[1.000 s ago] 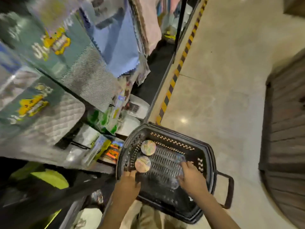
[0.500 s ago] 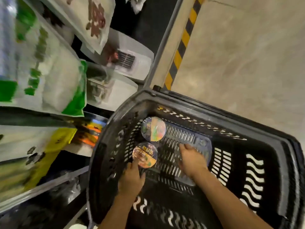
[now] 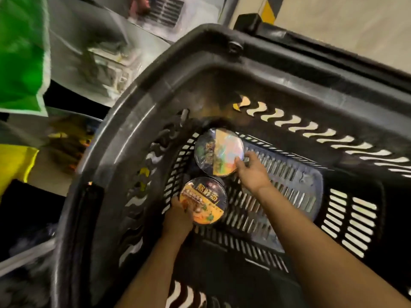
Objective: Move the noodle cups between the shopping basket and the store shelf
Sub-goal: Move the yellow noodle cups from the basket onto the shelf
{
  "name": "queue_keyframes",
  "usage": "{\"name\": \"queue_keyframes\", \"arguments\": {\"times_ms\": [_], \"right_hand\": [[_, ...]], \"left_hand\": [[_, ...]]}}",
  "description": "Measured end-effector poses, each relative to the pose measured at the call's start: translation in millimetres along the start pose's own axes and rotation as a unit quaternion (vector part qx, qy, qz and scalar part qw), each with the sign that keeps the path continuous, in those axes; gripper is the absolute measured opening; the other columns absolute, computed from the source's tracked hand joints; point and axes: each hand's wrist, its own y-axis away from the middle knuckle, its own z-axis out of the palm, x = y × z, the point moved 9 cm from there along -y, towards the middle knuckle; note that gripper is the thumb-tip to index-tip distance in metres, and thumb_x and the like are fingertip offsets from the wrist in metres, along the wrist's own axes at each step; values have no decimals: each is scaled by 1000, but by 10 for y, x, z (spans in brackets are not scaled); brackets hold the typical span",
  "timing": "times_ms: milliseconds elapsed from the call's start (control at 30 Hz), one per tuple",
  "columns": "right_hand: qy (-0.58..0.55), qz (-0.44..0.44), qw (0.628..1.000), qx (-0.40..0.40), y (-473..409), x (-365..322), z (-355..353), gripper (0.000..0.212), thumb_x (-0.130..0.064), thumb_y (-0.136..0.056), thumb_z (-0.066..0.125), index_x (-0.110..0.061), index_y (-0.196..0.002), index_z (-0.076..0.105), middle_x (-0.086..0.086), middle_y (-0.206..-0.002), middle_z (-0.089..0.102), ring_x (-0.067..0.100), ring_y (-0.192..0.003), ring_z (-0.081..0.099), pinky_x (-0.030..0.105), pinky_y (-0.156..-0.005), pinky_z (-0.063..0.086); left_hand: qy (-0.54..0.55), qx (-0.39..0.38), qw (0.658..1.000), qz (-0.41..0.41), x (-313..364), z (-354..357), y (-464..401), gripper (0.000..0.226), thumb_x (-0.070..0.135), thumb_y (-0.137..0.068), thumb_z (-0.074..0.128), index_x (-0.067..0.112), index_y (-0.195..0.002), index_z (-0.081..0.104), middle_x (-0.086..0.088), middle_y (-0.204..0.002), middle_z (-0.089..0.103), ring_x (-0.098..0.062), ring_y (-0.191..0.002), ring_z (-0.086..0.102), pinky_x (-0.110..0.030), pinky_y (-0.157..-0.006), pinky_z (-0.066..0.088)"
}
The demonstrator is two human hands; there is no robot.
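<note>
Right hand (image 3: 252, 172) has reached the far noodle cup (image 3: 219, 151), fingers touching its rim; left hand (image 3: 178, 218) grips the near cup (image 3: 203, 201)

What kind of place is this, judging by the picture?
Most likely a shop aisle: a black plastic shopping basket holds two sealed noodle cups, and packaged goods hang on a shelf beside it.

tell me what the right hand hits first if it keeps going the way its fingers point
Most likely the far noodle cup: the right hand points up-left with its fingertips already at that cup's lid edge. Depth is unclear, so contact is uncertain.
</note>
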Motion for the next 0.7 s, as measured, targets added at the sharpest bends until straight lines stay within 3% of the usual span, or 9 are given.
{"name": "queue_keyframes", "arguments": {"times_ms": [133,300,433,500,533,633,700], "right_hand": [[-33,-3,998,53,26,51,-135,11,-19,-96,49,-13,-104,49,20,-105,64,37,-98,61,40,-87,46],[24,-39,993,113,383,15,-507,29,-20,-95,50,1,-114,49,21,-106,65,36,-100,59,33,-76,39],[11,-42,989,141,599,102,-746,29,-20,-92,56,-3,-115,52,13,-101,65,27,-92,62,21,-67,37],[-19,-40,993,113,626,157,-738,25,-19,-94,53,-8,-116,53,6,-100,62,18,-87,63,14,-70,44],[-15,-45,994,102,623,183,-726,25,-17,-94,52,-9,-117,53,6,-104,60,19,-92,62,17,-76,48],[108,-67,987,99,548,258,-714,40,-14,-90,58,-11,-128,48,10,-126,50,25,-114,53,30,-96,43],[212,-72,972,73,486,316,-660,61,-25,-87,62,-15,-139,33,11,-136,38,27,-126,40,36,-106,34]], "left_hand": [[23,7,999,29,36,-30,52,31,21,-93,54,5,-119,48,-18,-115,60,-32,-107,57,-32,-83,43],[14,21,996,86,202,-120,264,32,27,-92,55,11,-120,52,-14,-99,67,-30,-97,61,-30,-74,43],[42,43,990,126,450,-144,435,32,27,-90,57,12,-119,53,-2,-80,63,-21,-84,62,-28,-72,43],[72,34,987,141,533,-67,462,33,19,-89,60,11,-120,55,-5,-89,66,-23,-91,64,-33,-80,49],[68,29,986,151,567,-19,461,35,16,-88,61,12,-122,55,-7,-99,65,-24,-98,63,-37,-86,50],[-19,48,979,195,658,71,449,49,15,-85,63,17,-131,48,-5,-128,45,-21,-119,47,-33,-100,42],[-69,62,968,233,734,116,440,66,18,-81,67,22,-140,37,-3,-139,33,-20,-128,35,-35,-107,34]]}}
